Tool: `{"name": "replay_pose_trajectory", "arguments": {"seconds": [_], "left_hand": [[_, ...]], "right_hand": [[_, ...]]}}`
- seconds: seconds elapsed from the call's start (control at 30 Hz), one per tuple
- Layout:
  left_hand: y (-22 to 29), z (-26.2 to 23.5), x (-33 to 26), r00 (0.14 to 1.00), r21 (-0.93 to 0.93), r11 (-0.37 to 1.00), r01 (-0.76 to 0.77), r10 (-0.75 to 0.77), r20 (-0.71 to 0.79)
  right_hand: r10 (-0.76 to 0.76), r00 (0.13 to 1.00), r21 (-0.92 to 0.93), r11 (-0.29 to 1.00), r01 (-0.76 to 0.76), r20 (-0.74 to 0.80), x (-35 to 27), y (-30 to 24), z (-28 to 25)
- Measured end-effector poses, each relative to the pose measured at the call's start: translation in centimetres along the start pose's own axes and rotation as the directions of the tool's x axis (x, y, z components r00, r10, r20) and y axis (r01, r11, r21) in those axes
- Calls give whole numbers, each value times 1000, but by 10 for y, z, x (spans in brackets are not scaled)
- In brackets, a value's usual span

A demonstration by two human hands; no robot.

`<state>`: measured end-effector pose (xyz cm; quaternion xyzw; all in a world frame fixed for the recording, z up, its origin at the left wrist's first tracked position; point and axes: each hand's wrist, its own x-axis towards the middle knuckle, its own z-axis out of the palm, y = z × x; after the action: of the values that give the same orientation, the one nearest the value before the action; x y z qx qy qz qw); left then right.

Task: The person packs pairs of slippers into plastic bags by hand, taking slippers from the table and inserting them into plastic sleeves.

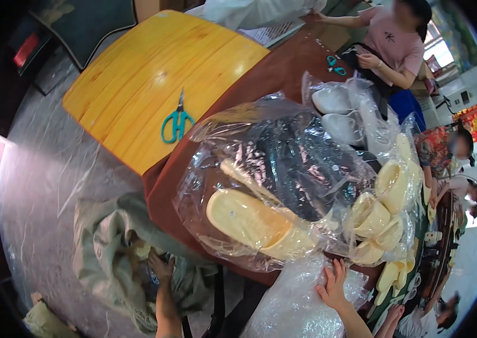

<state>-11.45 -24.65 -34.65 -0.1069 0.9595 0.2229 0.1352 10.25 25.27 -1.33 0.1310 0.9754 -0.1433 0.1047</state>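
My left hand [161, 266] reaches into the mouth of a grey-green woven sack [106, 248] beside the table, fingers apart. A small pale yellow thing shows by its fingertips; the sack's contents are mostly hidden. With fingers spread, my right hand [335, 286] rests on a pile of clear plastic bags [289, 298] at the table's near edge. Just beyond lies a large clear bag with a pale yellow slipper [244, 217] and dark slippers [289, 163] in it. More pale yellow slippers [371, 217] in clear wrapping are to the right of that bag.
Teal-handled scissors [177, 123] lie on a yellow wooden tabletop [137, 73]. Another teal pair [337, 66] is on the brown cloth [221, 90]. Wrapped white shoes [337, 112] sit farther back. A person in pink [393, 39] stands beyond; several people sit along the right.
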Motion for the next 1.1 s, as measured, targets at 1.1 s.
{"name": "replay_pose_trajectory", "arguments": {"seconds": [1.1], "left_hand": [[85,-286,-129,997,-358,932,-50,26,-73]], "right_hand": [[-16,979,-8,1000,15,-205,-3,-9,-8]]}}
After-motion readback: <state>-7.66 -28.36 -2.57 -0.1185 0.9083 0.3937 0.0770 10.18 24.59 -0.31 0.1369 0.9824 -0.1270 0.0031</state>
